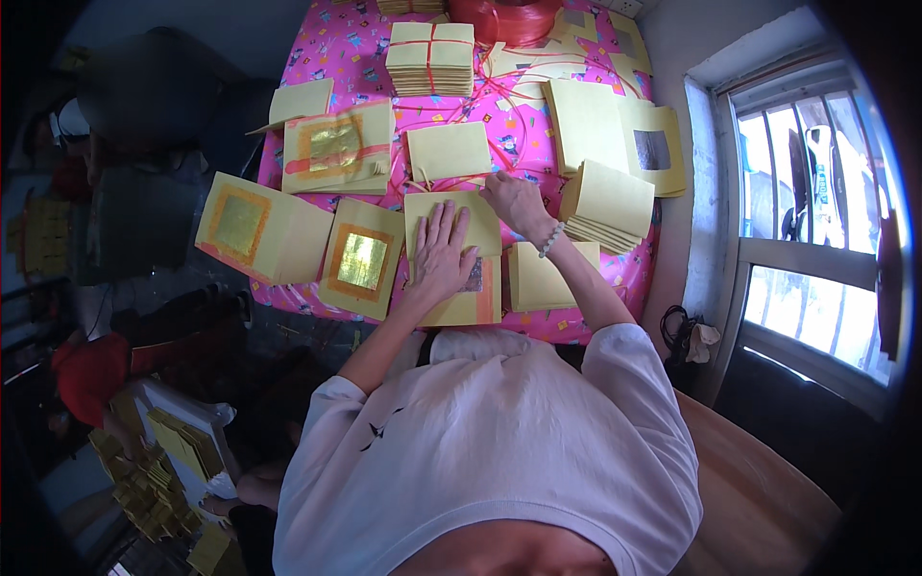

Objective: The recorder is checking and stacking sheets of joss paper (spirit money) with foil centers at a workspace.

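We see the left hand [441, 253] laid flat, palm down, on a pale yellow rectangular paper sheet [486, 233], its fingers nearly straight, slightly parted and gripping nothing. The sheet lies directly before the person, on the pink patterned tablecloth [313, 50]. The right hand [515, 204] (a pale beaded bracelet [550, 239] circles its wrist) is curled at the sheet's far right corner; we cannot tell whether its fingertips pinch anything. Just left we find a yellow paper panel with a gold foil square [363, 261]; just right, a slanting yellow paper stack [607, 204].
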`<action>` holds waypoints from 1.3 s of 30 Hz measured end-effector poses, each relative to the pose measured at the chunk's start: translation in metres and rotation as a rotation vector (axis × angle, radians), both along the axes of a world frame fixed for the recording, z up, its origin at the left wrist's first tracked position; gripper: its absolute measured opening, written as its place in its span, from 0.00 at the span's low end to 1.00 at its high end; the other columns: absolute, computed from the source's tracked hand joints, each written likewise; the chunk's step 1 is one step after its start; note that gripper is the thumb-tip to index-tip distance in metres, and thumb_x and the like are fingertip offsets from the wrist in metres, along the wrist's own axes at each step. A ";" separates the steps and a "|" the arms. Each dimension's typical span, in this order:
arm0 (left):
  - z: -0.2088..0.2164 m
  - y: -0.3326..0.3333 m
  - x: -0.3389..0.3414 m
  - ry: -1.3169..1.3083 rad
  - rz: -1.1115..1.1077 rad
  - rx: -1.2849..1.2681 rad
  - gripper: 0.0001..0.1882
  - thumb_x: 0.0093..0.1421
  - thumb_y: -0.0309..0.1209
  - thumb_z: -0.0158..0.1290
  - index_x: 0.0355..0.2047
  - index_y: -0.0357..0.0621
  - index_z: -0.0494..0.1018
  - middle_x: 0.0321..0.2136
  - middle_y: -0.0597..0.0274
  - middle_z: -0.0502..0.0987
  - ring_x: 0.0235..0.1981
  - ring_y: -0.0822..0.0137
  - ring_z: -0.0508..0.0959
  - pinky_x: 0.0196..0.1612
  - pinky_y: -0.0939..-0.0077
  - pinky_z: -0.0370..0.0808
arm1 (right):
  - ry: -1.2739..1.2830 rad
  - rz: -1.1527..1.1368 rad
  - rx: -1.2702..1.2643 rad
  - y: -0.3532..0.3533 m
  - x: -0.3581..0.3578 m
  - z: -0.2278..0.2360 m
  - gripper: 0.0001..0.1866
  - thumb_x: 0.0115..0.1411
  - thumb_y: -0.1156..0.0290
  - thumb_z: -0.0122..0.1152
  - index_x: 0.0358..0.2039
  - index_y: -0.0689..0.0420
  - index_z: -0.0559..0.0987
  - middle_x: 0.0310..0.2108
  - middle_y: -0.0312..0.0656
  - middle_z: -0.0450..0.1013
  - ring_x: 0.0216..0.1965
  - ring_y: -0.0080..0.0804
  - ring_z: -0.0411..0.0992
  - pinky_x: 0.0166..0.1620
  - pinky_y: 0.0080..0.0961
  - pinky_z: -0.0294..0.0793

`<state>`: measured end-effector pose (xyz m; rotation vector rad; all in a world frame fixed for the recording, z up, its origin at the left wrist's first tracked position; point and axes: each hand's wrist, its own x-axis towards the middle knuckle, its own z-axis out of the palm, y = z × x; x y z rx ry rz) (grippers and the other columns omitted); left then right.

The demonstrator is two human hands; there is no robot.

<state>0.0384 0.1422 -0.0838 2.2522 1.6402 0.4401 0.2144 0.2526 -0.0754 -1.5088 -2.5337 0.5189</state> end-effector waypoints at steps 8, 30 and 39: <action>-0.007 -0.002 0.001 0.012 -0.001 -0.033 0.36 0.61 0.44 0.46 0.65 0.40 0.53 0.66 0.43 0.50 0.68 0.46 0.48 0.67 0.46 0.44 | 0.060 0.086 0.188 -0.019 -0.020 0.002 0.12 0.54 0.67 0.57 0.40 0.55 0.75 0.38 0.41 0.72 0.45 0.37 0.71 0.47 0.37 0.71; -0.024 0.000 0.001 0.043 -0.001 0.052 0.37 0.62 0.45 0.46 0.67 0.44 0.49 0.67 0.46 0.47 0.68 0.48 0.45 0.67 0.47 0.39 | 0.242 0.034 -0.214 -0.064 0.005 -0.003 0.09 0.49 0.67 0.65 0.27 0.55 0.74 0.29 0.43 0.72 0.35 0.44 0.74 0.39 0.38 0.73; -0.018 0.000 -0.020 -0.098 -0.072 0.029 0.39 0.60 0.43 0.50 0.66 0.41 0.49 0.66 0.49 0.50 0.68 0.51 0.47 0.67 0.49 0.43 | 0.185 0.026 -0.187 -0.073 0.007 -0.010 0.10 0.50 0.69 0.65 0.29 0.56 0.73 0.30 0.43 0.72 0.36 0.44 0.73 0.40 0.37 0.73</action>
